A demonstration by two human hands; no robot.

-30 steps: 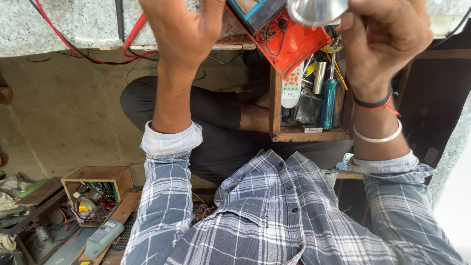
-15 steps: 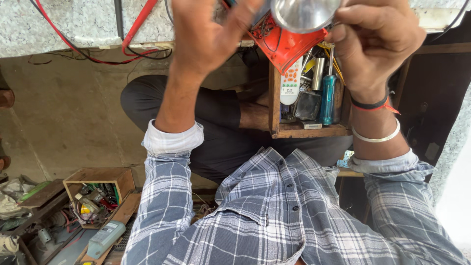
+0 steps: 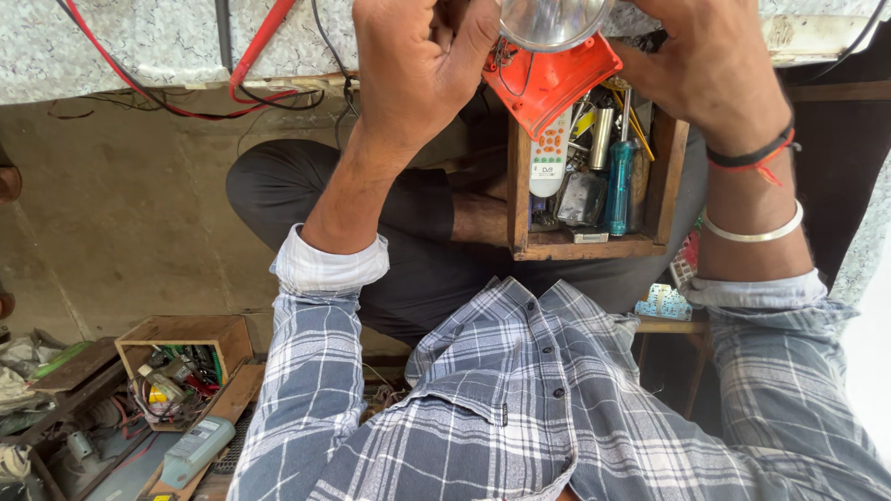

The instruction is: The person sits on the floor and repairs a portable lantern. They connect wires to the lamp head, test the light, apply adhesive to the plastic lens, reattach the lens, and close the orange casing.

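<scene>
Both hands raised, left [image 3: 418,74] and right [image 3: 715,70], fingers curled

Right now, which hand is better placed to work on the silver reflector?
Likely the left hand: its thumb presses the reflector rim, while the right hand appears to steady the orange lamp housing.

Glossy metal reflector [image 3: 549,20], matt orange plastic casing [image 3: 548,79], seemingly rough wooden box [image 3: 585,243].

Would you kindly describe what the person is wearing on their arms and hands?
Both arms wear a blue-grey and white plaid shirt with the sleeves rolled back, showing pale cuff linings. The left hand is bare, with no jewellery. Below the right hand, the wrist carries a black and red thread band and a plain silver bangle.
</scene>
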